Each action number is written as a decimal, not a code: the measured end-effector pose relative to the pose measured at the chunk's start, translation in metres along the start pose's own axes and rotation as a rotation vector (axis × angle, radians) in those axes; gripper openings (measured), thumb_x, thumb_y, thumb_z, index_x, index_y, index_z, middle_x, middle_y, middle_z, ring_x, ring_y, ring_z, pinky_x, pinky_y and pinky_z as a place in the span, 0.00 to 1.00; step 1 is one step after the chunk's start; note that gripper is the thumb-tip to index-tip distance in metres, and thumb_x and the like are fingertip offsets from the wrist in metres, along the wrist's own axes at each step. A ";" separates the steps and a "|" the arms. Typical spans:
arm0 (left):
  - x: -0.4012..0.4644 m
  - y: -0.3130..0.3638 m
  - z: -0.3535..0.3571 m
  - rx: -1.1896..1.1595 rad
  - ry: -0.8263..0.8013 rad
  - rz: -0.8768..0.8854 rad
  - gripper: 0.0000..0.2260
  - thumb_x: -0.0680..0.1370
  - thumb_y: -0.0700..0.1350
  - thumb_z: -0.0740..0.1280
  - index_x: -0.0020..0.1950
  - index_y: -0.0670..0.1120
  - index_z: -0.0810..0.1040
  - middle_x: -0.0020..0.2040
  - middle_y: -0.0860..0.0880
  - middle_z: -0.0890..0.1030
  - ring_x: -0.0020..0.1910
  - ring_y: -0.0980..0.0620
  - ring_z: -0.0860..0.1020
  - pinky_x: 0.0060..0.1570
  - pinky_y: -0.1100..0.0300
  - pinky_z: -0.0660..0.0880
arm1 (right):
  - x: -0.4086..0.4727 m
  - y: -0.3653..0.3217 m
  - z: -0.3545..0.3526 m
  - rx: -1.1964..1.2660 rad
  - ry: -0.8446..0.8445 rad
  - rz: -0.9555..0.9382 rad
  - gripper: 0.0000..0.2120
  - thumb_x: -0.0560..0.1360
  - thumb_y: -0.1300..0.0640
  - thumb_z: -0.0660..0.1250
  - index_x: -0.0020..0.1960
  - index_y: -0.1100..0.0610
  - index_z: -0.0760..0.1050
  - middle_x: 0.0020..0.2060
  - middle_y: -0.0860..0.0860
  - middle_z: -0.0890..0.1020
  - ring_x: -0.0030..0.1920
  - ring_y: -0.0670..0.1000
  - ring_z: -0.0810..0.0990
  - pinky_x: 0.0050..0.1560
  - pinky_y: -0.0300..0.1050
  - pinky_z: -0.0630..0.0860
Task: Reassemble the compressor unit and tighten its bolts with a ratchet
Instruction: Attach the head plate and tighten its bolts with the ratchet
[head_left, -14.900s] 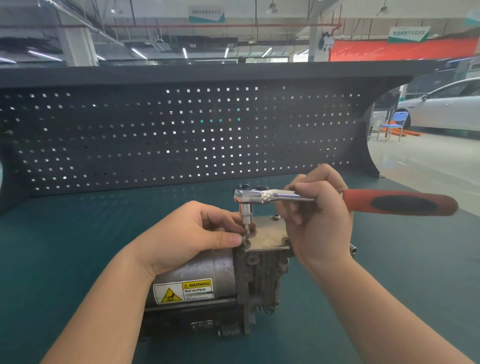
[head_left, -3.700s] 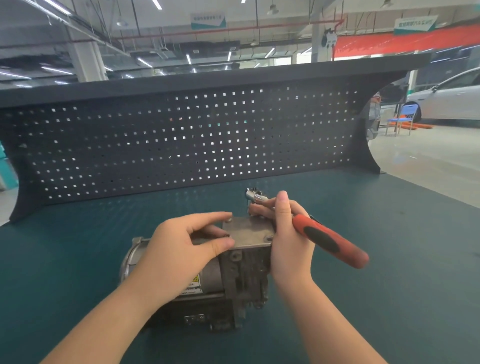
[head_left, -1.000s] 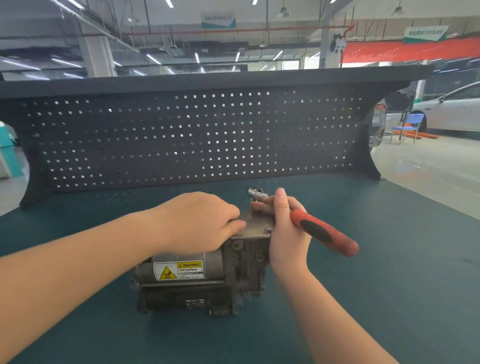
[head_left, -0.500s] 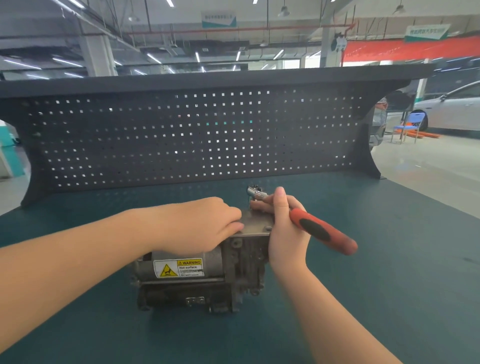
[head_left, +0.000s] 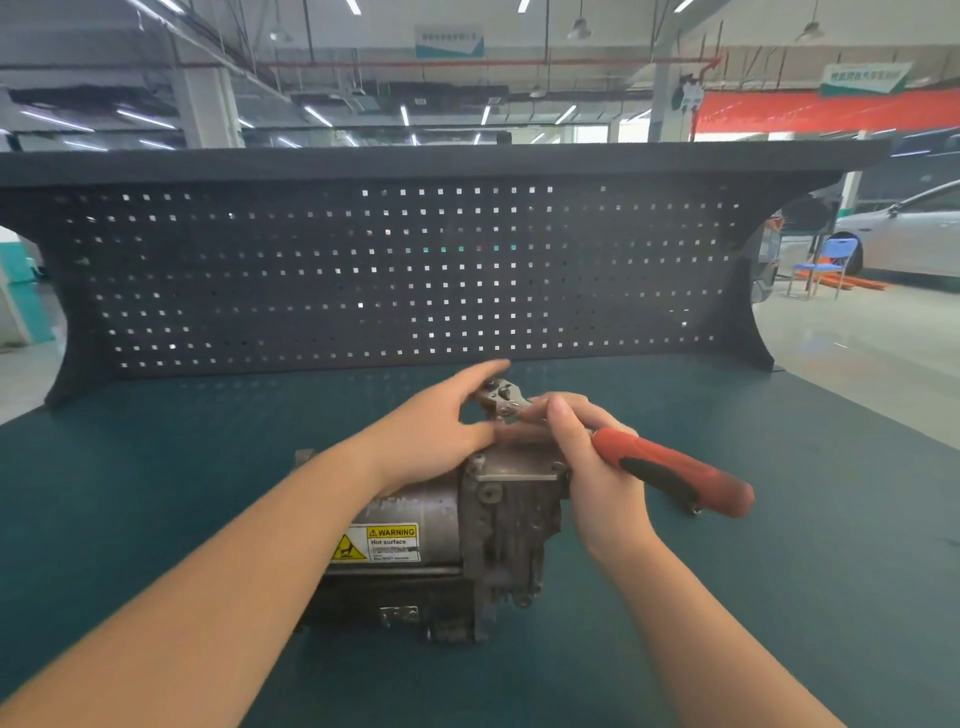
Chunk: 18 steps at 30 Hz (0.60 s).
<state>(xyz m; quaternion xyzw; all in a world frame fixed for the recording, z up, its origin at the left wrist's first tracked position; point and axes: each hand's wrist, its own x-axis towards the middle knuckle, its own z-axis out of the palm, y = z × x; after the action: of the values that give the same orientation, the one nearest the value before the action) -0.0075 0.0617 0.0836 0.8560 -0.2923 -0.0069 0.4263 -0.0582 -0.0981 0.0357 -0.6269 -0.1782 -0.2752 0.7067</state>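
since 0.5 s ago the left hand (head_left: 436, 431) has been lifted off the housing top; index finger and thumb are now spread open by the ratchet (head_left: 613, 447) head. the ratchet's red handle is gripped closed by the right hand (head_left: 587, 467), head over the compressor unit (head_left: 457, 535) top plate. unit lies on its side mid-bench on the green mat (head_left: 156, 493), w/ bare mat on all sides; pegboard (head_left: 363, 270) stands behind.

left hand (head_left: 436, 431) fingers spread, right hand (head_left: 582, 457) clenched
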 end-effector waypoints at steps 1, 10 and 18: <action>-0.002 -0.001 0.001 -0.002 0.043 0.027 0.19 0.77 0.48 0.71 0.66 0.60 0.72 0.60 0.61 0.78 0.59 0.58 0.76 0.63 0.59 0.72 | 0.005 -0.005 -0.002 -0.009 -0.039 0.003 0.11 0.76 0.47 0.64 0.43 0.49 0.83 0.41 0.52 0.86 0.46 0.50 0.85 0.49 0.40 0.78; -0.008 0.002 0.008 0.019 0.363 -0.097 0.07 0.76 0.50 0.71 0.45 0.47 0.78 0.37 0.53 0.82 0.38 0.54 0.79 0.35 0.69 0.70 | 0.032 -0.059 -0.001 -0.646 -0.331 0.238 0.07 0.73 0.48 0.72 0.40 0.51 0.80 0.30 0.42 0.81 0.31 0.39 0.75 0.31 0.27 0.68; -0.006 0.006 0.006 -0.020 0.366 -0.244 0.13 0.77 0.50 0.68 0.37 0.44 0.74 0.32 0.49 0.75 0.30 0.52 0.69 0.30 0.59 0.63 | 0.032 -0.079 0.017 -0.961 -0.694 0.089 0.04 0.73 0.56 0.74 0.47 0.49 0.85 0.34 0.36 0.79 0.37 0.36 0.76 0.39 0.25 0.69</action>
<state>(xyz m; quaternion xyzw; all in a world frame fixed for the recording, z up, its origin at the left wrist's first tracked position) -0.0170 0.0577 0.0827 0.8677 -0.1044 0.0943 0.4768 -0.0798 -0.0921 0.1196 -0.9368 -0.2279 -0.0743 0.2550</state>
